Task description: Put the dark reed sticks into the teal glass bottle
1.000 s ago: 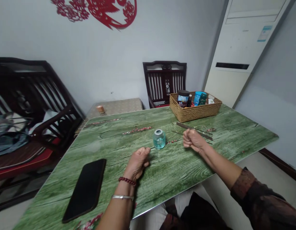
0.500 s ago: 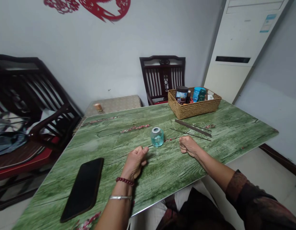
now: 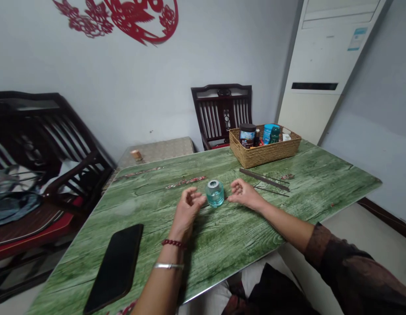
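A small round glass bottle (image 3: 215,195) of blue-green liquid, with a silver collar and an open top, stands upright on the green wood-patterned table (image 3: 150,245). Just left of the bottle is my left hand (image 3: 188,209), its fingers curved and apart, with nothing seen in them. My right hand (image 3: 245,194) is on the bottle's other side, fingers loosely bent and spread, likewise holding nothing I can see. Beyond the right hand lie several thin dark sticks (image 3: 271,191) beside a flat dark brown strip (image 3: 264,179).
A woven basket (image 3: 266,156) holding jars and bottles stands at the table's back right. A black phone (image 3: 114,262) lies at the front left. Dark wooden chairs (image 3: 222,114) stand behind and to the left. A small orange-brown object (image 3: 136,154) sits on a low surface behind the table.
Both hands have moved in toward the bottle and their closed fingers have opened. The view has tilted slightly upward. The bottle has stayed in place on the table.
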Available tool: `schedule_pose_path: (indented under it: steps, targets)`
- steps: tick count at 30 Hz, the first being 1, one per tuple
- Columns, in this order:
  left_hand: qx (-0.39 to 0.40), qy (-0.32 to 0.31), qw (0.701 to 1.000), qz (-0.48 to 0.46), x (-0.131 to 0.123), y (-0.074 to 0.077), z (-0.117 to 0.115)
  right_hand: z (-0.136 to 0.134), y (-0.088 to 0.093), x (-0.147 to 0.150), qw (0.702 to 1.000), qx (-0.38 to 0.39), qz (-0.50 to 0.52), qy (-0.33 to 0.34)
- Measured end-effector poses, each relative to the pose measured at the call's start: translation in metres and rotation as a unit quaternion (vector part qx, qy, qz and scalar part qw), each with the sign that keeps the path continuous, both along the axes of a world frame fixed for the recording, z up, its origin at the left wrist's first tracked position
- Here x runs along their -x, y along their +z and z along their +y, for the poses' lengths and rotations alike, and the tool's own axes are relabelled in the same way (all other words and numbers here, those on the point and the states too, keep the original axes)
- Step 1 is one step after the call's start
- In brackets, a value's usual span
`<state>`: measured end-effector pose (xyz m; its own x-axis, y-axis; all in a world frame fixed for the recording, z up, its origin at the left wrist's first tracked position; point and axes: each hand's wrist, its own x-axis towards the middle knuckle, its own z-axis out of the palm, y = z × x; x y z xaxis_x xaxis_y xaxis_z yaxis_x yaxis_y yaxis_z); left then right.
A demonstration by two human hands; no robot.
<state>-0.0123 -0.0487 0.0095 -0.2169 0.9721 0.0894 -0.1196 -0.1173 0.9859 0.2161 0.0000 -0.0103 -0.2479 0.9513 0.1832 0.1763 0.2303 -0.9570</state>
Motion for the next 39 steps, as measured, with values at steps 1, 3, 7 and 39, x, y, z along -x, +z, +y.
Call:
schedule_pose_path:
  steps: [1,3,7,39]
  targets:
    - [-0.029,-0.003,0.999,0.023,-0.003,0.004,0.007,0.007,0.002,0.007,1.0,-0.014,-0.009,0.002]
    - [-0.082,-0.031,0.994,0.07,-0.01,0.007,0.021,0.02,0.004,0.023,0.999,-0.021,-0.014,0.033]
    - [-0.124,-0.096,0.979,0.132,-0.021,0.003,0.037,0.028,-0.003,0.049,0.996,-0.025,-0.048,0.077]
    - [-0.088,-0.099,0.984,0.12,-0.013,-0.012,0.043,0.02,-0.014,0.065,0.988,-0.052,-0.146,-0.001]
